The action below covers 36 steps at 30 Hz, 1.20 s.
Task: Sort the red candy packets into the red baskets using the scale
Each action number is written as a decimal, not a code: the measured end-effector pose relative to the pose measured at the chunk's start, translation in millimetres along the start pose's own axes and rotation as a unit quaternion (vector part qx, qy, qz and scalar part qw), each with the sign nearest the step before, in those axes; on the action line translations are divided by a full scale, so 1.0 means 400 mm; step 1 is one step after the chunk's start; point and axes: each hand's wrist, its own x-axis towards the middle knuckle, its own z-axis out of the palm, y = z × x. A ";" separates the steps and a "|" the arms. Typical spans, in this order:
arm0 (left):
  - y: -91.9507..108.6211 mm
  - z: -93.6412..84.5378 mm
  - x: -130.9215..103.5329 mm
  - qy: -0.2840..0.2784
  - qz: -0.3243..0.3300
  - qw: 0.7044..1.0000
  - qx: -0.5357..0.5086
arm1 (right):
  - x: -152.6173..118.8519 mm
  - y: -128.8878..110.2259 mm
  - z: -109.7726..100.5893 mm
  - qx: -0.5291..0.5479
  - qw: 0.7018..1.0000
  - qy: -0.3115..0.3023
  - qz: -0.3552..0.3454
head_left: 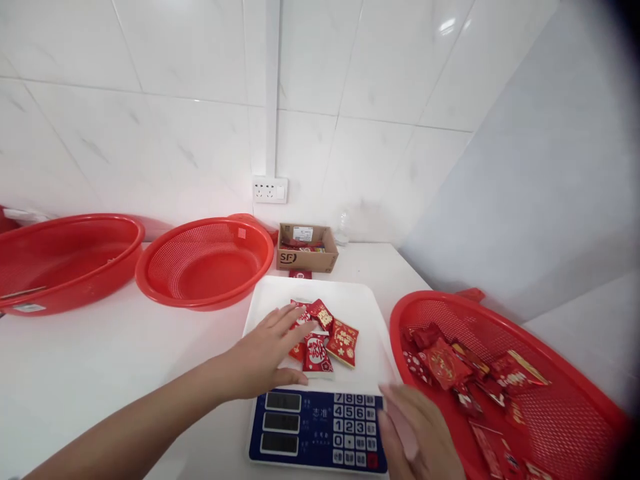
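Observation:
A white digital scale (367,300) with a blue keypad panel (320,433) stands on the table in front of me. Several small red wrapped packets (317,353) lie in a loose cluster on its pan. My left hand (267,353) is over the left side of this cluster with its fingers spread, partly covering some packets. At the right edge of the keypad is my right hand (420,427), slightly blurred, thumb and fingers apart and no packet visible in it. The wrappers carry gold or white printing.
On the right, a red plastic basket (565,347) contains more packets. Two red baskets, a middle one (205,293) and a far-left one (75,293), stand along the wall. A cardboard box (320,261) sits behind the scale, below a wall socket (270,190).

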 end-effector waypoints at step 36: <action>-0.024 0.049 0.074 -0.017 0.048 0.996 0.071 | 0.241 -0.040 0.081 -0.039 0.921 -0.384 0.054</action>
